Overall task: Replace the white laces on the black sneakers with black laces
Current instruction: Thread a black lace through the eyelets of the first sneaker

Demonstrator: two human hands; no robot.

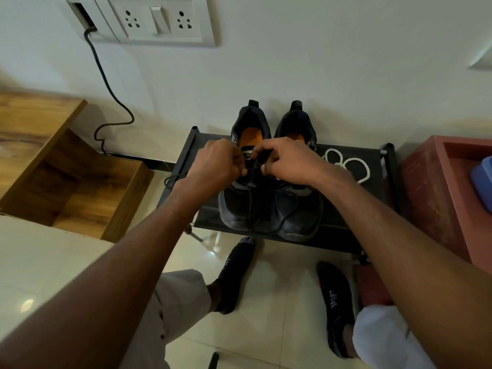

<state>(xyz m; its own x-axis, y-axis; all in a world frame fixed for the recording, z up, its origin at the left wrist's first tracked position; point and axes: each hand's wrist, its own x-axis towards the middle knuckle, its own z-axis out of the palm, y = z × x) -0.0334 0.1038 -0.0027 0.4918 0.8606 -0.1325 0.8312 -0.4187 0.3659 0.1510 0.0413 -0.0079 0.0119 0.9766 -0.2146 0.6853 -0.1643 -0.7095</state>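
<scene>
Both hands curled and pinching black lace over the lacing area of the left-hand sneaker: left hand [217,166] with knuckles up, fingertips closed on a strand at the shoe's left eyelet row; right hand [287,162] with fingers bent inward, pinching the black lace [251,206] just beside the tongue. Hands nearly touching above the shoe. Black sneakers [269,203] side by side and touching on the dark fabric top of a low shoe rack [343,222], long axes running from near edge to wall, toes toward the person, heels and pull tabs toward the wall, orange insoles showing in the openings. Loose black strands trailing down over both toe caps and curving across the right shoe's front; another thin strand looping out past the left wrist off the rack's left edge. White lace [346,165] coiled in loops on the rack top, right of the shoes, apart from them. Two feet in dark socks [336,302] on pale glossy floor tiles below the rack. Wooden open cabinet [66,177] at left, reddish box-like furniture [436,193] at right. White wall behind, with a socket and switch plate [157,20] and a dark cable [106,83] hanging down from it toward the floor.
</scene>
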